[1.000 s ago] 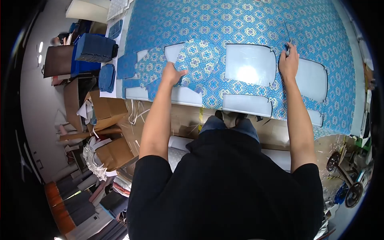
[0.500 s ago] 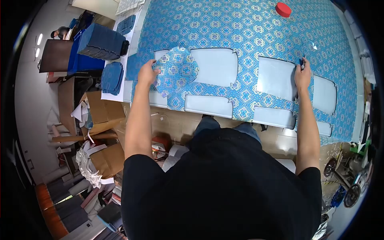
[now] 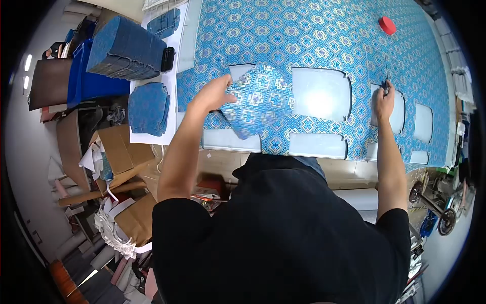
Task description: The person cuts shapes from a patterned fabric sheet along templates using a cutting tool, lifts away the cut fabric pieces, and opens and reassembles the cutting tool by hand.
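Observation:
My left hand grips the left edge of a cut piece of blue patterned fabric, thumb and fingers pinching it. The piece lies tilted, partly over the cut-outs in the larger patterned fabric spread on the table. Further right, my right hand is closed around a slim dark tool with a long thin tip pointing away from me. Its exact kind is too small to make out. That hand is over a cut-out, where the pale tabletop shows through several such openings.
A tall stack of blue fabric pieces stands at the left, beside a black object. A lower pile lies on white paper. Far right sits a red disc. Cardboard and scraps crowd the floor at left.
The view has shifted, so the table appears further right. Relative to the fabric, both hands have moved left, the left one carrying the cut piece, which is now more tilted.

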`<action>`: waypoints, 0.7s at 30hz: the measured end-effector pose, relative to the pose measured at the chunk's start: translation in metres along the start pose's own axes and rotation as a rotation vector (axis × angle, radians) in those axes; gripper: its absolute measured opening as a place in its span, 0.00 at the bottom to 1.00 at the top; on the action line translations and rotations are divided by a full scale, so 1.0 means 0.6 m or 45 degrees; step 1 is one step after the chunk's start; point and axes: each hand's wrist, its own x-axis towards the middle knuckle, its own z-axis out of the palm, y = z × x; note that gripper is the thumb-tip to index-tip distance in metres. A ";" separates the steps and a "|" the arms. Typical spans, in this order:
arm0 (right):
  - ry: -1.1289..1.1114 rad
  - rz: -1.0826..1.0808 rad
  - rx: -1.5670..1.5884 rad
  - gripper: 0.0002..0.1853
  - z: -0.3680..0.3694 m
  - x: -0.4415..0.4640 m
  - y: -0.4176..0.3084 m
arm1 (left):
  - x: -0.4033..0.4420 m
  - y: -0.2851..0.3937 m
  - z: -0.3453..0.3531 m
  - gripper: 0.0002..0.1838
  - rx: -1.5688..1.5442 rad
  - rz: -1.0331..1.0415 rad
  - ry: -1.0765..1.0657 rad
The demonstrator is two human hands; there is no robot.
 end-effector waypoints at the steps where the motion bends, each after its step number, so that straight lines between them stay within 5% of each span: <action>1: 0.022 -0.028 -0.047 0.25 0.004 0.002 0.003 | -0.003 -0.034 -0.019 0.24 0.041 0.046 0.032; 6: 0.025 0.026 -0.120 0.24 0.002 -0.002 -0.011 | -0.011 -0.152 -0.138 0.26 0.189 -0.145 0.201; 10: 0.053 -0.017 -0.131 0.24 0.006 -0.003 -0.006 | 0.019 -0.274 -0.096 0.38 0.026 -0.078 0.512; 16: 0.070 -0.129 -0.155 0.25 0.013 0.009 0.012 | 0.032 -0.270 -0.106 0.44 0.262 -0.143 0.332; 21: 0.009 0.053 -0.166 0.25 0.007 0.005 0.004 | 0.016 -0.248 -0.113 0.44 0.485 -0.342 0.131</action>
